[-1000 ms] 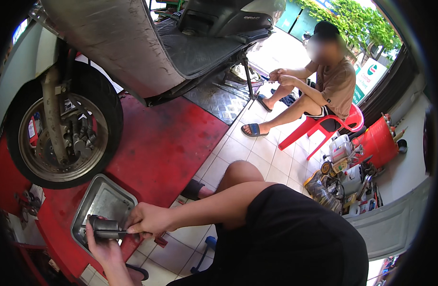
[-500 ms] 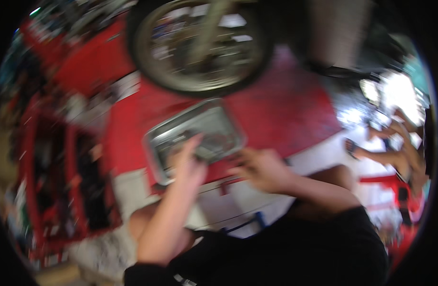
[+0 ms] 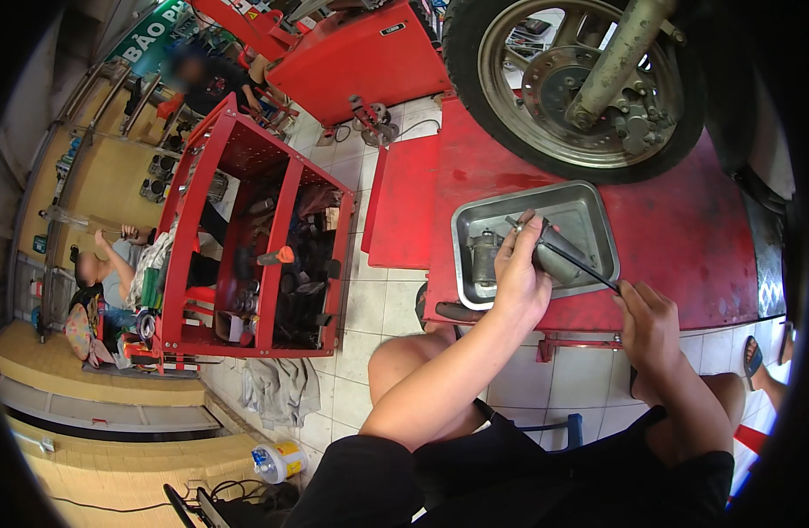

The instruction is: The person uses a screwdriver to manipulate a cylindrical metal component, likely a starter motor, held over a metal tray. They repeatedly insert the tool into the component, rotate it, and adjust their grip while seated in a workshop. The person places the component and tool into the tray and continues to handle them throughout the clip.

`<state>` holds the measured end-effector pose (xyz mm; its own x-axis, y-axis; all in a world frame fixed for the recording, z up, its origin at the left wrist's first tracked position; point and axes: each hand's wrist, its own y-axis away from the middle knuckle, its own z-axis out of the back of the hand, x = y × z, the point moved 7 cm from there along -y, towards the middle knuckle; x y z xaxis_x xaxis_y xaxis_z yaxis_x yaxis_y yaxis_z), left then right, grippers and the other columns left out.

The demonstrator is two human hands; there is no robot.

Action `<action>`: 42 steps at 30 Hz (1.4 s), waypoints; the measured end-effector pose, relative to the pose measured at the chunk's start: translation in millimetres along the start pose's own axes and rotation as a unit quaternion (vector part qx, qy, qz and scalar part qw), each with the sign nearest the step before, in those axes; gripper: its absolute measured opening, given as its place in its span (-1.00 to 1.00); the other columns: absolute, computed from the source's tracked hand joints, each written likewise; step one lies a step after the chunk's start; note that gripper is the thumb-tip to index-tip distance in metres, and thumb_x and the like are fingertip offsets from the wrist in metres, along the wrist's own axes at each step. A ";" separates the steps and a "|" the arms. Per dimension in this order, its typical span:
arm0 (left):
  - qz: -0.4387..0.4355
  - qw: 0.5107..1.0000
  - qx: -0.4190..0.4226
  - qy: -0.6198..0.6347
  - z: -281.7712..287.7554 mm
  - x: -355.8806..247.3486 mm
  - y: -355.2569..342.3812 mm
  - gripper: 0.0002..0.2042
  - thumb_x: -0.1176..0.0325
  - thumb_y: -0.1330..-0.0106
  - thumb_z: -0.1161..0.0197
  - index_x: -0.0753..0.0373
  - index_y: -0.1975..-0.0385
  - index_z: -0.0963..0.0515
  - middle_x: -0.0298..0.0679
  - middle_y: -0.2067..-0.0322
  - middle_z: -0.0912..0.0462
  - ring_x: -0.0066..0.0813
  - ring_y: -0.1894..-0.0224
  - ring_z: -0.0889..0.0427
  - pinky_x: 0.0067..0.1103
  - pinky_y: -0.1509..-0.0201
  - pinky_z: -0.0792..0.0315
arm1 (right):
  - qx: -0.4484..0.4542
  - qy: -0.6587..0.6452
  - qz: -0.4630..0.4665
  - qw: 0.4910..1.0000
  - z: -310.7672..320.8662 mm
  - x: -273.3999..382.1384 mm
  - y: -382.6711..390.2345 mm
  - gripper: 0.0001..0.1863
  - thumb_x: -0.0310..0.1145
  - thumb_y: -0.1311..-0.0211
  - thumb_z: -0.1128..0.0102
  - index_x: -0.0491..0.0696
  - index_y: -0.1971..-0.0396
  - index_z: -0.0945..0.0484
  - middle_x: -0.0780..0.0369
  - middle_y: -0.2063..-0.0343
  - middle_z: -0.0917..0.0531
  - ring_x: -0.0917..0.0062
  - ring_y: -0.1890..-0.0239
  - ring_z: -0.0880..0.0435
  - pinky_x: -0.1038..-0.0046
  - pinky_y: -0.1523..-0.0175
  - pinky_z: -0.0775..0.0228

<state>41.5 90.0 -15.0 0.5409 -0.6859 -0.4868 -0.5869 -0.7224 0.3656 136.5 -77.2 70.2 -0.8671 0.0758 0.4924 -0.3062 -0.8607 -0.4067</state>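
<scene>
My left hand [image 3: 523,273] holds a dull metal cylindrical part [image 3: 556,255] over a stainless tray [image 3: 601,207], its fingers wrapped at one end. My right hand [image 3: 648,324] grips a thin black rod-like tool [image 3: 596,273] that extends up to the part's end by my left fingers. Another cylindrical metal part [image 3: 483,262] rests inside the tray, left of my left hand. The tray lies on a red platform [image 3: 703,255] just below a scooter's front wheel [image 3: 466,79].
A red tool cart [image 3: 193,264] stands left; a red lift [image 3: 351,62] stands behind it. Two co-workers [image 3: 114,264] [image 3: 211,88] are at the left and a sandaled foot [image 3: 754,361] at the right. A grey cloth [image 3: 277,396] and plastic bucket [image 3: 281,462] lie lower left.
My view has swung left, bringing the cart into view and pushing the seated person mostly out. Both hands remain at the tray, still on the part and tool.
</scene>
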 end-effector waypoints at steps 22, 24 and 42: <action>0.036 0.995 0.086 -0.033 -13.8 0.3 6.9 -0.46 0.29 -0.29 -0.30 0.24 -0.24 -0.29 -0.21 0.09 -0.54 -0.37 0.01 -0.57 -0.34 -0.17 -0.46 | 0.210 -0.418 -0.361 0.807 -16.6 -19.1 16.7 -0.79 -0.46 -0.36 -0.13 -0.33 0.37 -0.62 0.38 0.65 -0.47 0.74 0.55 -0.31 0.58 0.43 -0.18; 0.040 0.995 0.088 -0.034 -12.1 1.1 6.3 -0.45 0.29 -0.30 -0.30 0.23 -0.25 -0.28 -0.20 0.09 -0.54 -0.37 0.00 -0.57 -0.34 -0.17 -0.46 | 0.207 -0.420 -0.361 0.807 -16.9 -19.3 17.2 -0.79 -0.47 -0.36 -0.13 -0.32 0.37 -0.62 0.39 0.65 -0.46 0.74 0.55 -0.31 0.58 0.43 -0.18; 0.037 0.998 0.037 -0.018 -3.4 6.9 4.1 -0.38 0.26 -0.32 -0.29 0.26 -0.32 -0.20 -0.14 0.08 -0.51 -0.36 0.02 -0.55 -0.37 -0.18 -0.44 | 0.012 -0.098 -0.080 0.992 3.5 -4.5 8.2 -0.82 -0.65 -0.13 -0.21 -0.31 0.24 -0.60 0.04 0.63 -0.48 0.17 0.64 -0.45 0.32 0.52 -0.24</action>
<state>44.9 82.1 -14.2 0.4738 -0.7325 -0.4888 -0.6677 -0.6607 0.3430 139.3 -86.4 67.3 -0.7143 0.1142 0.6905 -0.4212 -0.8580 -0.2939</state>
